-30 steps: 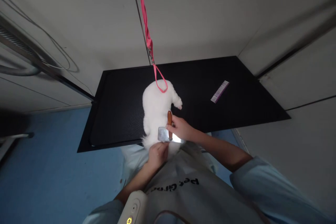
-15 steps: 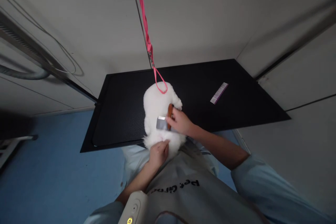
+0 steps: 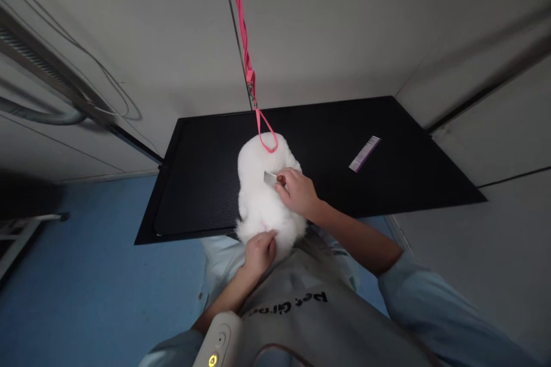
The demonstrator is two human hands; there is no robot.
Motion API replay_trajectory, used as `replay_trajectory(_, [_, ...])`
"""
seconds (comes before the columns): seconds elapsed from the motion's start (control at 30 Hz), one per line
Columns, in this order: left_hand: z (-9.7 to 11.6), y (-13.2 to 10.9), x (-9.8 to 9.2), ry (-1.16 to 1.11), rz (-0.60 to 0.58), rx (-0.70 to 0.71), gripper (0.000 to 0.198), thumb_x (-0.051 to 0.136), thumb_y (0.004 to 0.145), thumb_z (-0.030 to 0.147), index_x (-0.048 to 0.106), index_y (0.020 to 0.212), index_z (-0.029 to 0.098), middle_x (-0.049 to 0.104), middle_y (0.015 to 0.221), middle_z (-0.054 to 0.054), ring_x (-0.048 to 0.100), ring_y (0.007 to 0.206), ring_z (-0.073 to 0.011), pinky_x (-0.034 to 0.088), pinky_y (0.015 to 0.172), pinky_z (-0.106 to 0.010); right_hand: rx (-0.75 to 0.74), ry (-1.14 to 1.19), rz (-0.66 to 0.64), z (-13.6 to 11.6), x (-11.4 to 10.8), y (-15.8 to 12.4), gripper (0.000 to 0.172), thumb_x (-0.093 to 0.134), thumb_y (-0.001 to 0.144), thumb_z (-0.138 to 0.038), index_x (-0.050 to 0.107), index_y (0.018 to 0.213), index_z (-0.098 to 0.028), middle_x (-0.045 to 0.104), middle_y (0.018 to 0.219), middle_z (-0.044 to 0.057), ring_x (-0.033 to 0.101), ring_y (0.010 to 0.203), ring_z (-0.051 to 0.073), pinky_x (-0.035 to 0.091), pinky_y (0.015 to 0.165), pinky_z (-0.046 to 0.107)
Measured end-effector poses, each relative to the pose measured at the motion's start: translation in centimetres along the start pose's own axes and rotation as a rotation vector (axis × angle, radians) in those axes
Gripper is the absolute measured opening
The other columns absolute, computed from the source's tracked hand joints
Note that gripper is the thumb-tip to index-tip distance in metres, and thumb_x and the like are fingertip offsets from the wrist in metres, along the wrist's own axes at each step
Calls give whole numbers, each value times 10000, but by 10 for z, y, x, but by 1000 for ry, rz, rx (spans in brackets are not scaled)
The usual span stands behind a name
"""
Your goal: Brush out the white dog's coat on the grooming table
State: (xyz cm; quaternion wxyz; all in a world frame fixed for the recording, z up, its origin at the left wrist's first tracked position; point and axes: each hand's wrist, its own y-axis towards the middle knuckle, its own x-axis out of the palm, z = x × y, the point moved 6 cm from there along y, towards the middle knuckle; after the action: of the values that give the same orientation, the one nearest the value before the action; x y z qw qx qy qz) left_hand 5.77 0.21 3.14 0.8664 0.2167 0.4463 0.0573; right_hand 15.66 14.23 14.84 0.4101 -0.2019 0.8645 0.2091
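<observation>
Head view: we saw the right hand (image 3: pixel 297 192) clenched on a brush (image 3: pixel 271 178), its metal pad at the hand's 10 o'clock, on the white dog (image 3: pixel 260 206). The dog's long axis ran 12 to 6 on the black table (image 3: pixel 202 183), with the pink leash (image 3: pixel 246 63) at 12. The left hand (image 3: pixel 259 252) sat at the dog's 6 o'clock end, fingers curled in fur; we couldn't tell its grip. A comb (image 3: pixel 364 153) lay at 2 o'clock, well apart. The apron (image 3: pixel 310 321) read "Pet Gr…".

head cam, my single view | worn on the person's head, I look forward and steeply down over the grey apron (image 3: pixel 322 332) | close above the small fluffy white dog (image 3: pixel 258 206) on the black rectangular table (image 3: pixel 202 183) | pale wall panels (image 3: pixel 344 23) behind
</observation>
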Motion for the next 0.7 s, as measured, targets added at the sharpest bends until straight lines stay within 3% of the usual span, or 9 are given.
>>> replay_trajectory(0.1, [1, 1, -4, -23, 6, 1, 268, 442, 827, 86, 677, 949, 127, 715, 779, -78, 664, 658, -158, 551, 621, -264, 3, 64, -196, -2, 10, -2, 145, 556, 859, -332, 529, 855, -189, 612, 798, 40, 561, 725, 177, 371, 650, 276])
replay_trajectory(0.13, [2, 2, -5, -26, 8, -1, 271, 441, 825, 82, 678, 950, 124, 716, 776, -79, 664, 654, -158, 550, 616, -263, 12, 54, -207, -2, 9, -2, 144, 555, 861, -331, 530, 847, -190, 611, 794, 40, 558, 717, 177, 368, 645, 277])
replay_trajectory(0.27, [2, 3, -6, -34, 12, -13, 269, 446, 819, 78, 683, 936, 122, 716, 749, -75, 660, 627, -158, 548, 597, -264, -1, -5, -32, -5, -3, 0, 121, 525, 881, -302, 537, 898, -183, 622, 921, 80, 565, 858, 202, 373, 713, 288])
replay_trajectory(0.4, [3, 3, -6, -56, 23, -22, 273, 444, 822, 83, 684, 944, 133, 728, 812, -81, 680, 693, -161, 558, 648, -270, 12, 58, -248, -6, 11, -1, 155, 571, 856, -338, 524, 823, -194, 595, 749, 22, 542, 681, 164, 351, 625, 269])
replay_trajectory(0.53, [3, 4, -8, -47, 6, -35, 270, 444, 822, 85, 683, 940, 125, 716, 751, -70, 661, 636, -158, 546, 605, -265, -1, -11, -37, -7, -1, 2, 117, 523, 886, -301, 525, 886, -184, 615, 879, 66, 561, 815, 184, 366, 689, 277])
replay_trajectory(0.67, [3, 5, -13, -81, 19, -18, 267, 438, 821, 85, 684, 915, 131, 721, 777, -71, 668, 664, -151, 542, 626, -250, -2, 77, -204, -2, 14, -1, 144, 552, 862, -329, 514, 845, -191, 596, 760, 18, 549, 685, 159, 368, 624, 261])
replay_trajectory(0.7, [2, 6, -14, -90, 17, -23, 270, 437, 822, 85, 685, 917, 134, 721, 779, -70, 668, 666, -148, 540, 627, -247, 18, 75, -186, 2, 14, -2, 146, 551, 860, -330, 510, 838, -192, 596, 763, 18, 550, 683, 159, 370, 623, 262])
